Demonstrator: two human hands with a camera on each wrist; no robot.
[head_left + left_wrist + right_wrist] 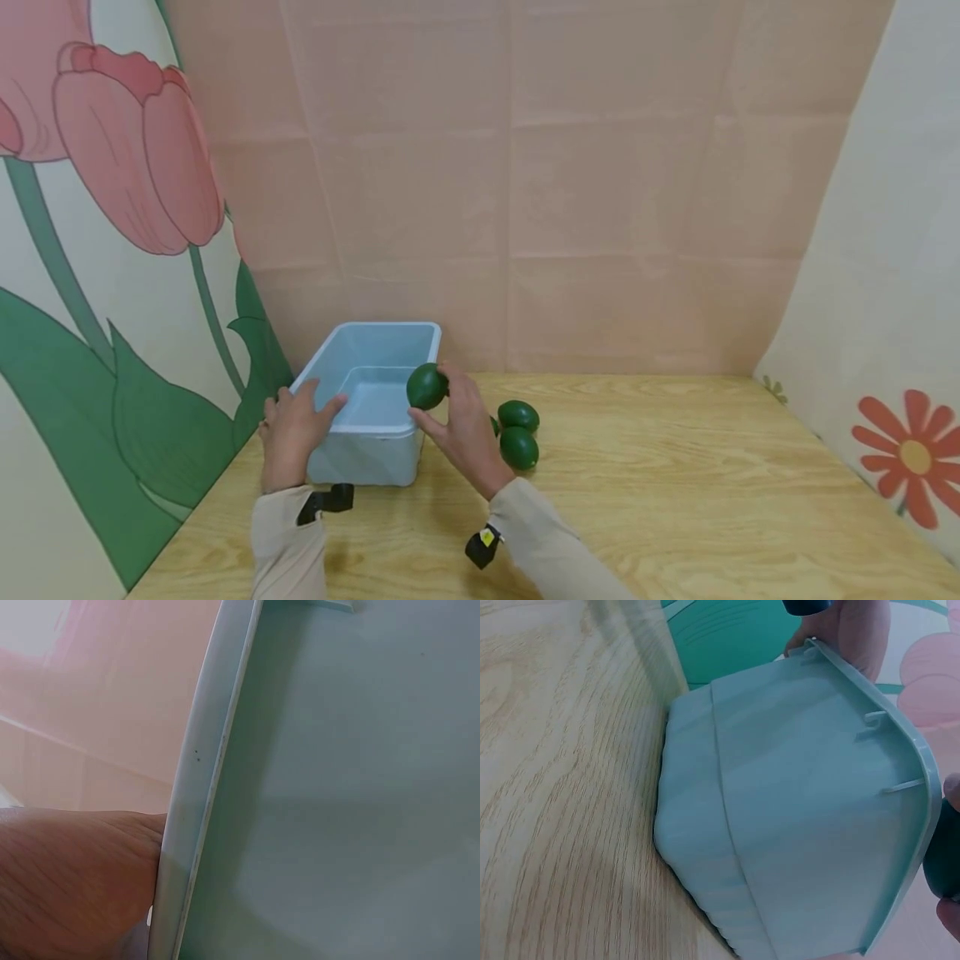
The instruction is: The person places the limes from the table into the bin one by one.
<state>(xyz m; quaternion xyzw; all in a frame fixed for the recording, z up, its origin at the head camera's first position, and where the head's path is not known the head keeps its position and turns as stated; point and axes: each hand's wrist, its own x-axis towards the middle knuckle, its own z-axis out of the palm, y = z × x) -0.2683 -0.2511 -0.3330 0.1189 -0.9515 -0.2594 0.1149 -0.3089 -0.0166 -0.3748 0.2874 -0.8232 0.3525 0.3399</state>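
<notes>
A light blue plastic bin (pixel 363 457) stands on the wooden table, with its inside bare where it shows. My left hand (pixel 292 429) rests at its near left corner, fingers along the outside and thumb spread over the rim. In the left wrist view, part of that hand (pixel 75 881) lies outside the rim (pixel 199 750). My right hand (pixel 468 429) pinches a dark green avocado (pixel 426 387) between thumb and fingers at the bin's right rim. The right wrist view shows only part of this avocado (pixel 943 855), beside the rim.
Right of the bin lie two more avocados (pixel 519 415) (pixel 519 448) close together, and a sliver of another green one (pixel 495 425) peeks from behind my right hand. A pink cloth (pixel 600 208) hangs at the back. Flower-printed sheets (pixel 142 158) (pixel 915 454) flank the table (pixel 675 483).
</notes>
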